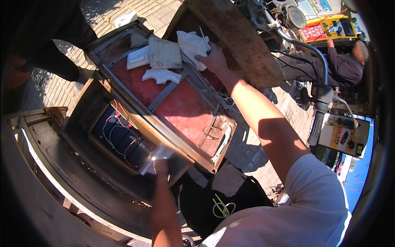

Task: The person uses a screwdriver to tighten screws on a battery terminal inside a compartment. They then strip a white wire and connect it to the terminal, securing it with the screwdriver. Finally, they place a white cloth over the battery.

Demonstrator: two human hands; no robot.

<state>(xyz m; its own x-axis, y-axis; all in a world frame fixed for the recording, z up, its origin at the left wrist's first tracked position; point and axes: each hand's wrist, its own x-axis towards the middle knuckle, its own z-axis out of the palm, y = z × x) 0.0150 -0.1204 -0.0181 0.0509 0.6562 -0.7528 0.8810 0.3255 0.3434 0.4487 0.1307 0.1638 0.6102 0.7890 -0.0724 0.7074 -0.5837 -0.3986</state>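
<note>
My right hand (pixel 214 61) is closed around the dark handle of a screwdriver (pixel 204 40), its thin metal shaft pointing up and away. It is over the white foam pieces (pixel 164 52) lying on a red panel (pixel 181 119) in a metal frame, beside a tilted brown seat (pixel 234 37). Lower down, my left hand (pixel 161 166) is blurred by motion. It appears to hold a shiny silvery piece (pixel 160 154), too smeared to name, by the corner of an open compartment. Inside that compartment sits a dark blue battery-like block (pixel 113 133) with red and white wires (pixel 119 123).
A handlebar (pixel 323 96) with a black grip curves along the right. Beyond it another person (pixel 341 68) sits near a yellow box (pixel 329 29). At left is a rusty metal side rail (pixel 49 164), and a person's dark-clad leg (pixel 53 45) stands behind it.
</note>
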